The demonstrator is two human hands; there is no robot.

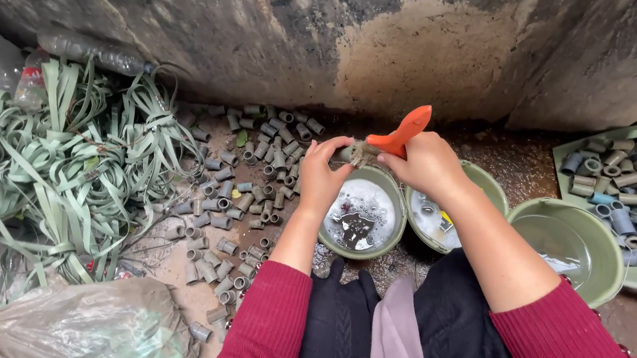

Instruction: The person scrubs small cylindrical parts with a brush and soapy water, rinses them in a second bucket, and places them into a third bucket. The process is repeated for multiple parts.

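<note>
Head view, right hand [427,164] gripping orange brush [403,134], left hand [321,173] pinching fitting, soapy bowl [394,196] below

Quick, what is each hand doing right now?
Left hand: closed on something small, too hidden to identify.
Right hand: closed on the orange plastic-handled brush.

light: soft, even daylight | shadows: faint | glare: none | focus: sharp | edges: slight wide-angle bending

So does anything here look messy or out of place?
Yes. Grey pipe pieces lie scattered loose on the dirt floor left of the bowls, while others sit in a tray on the right. A tangle of green straps sprawls nearby.
</note>
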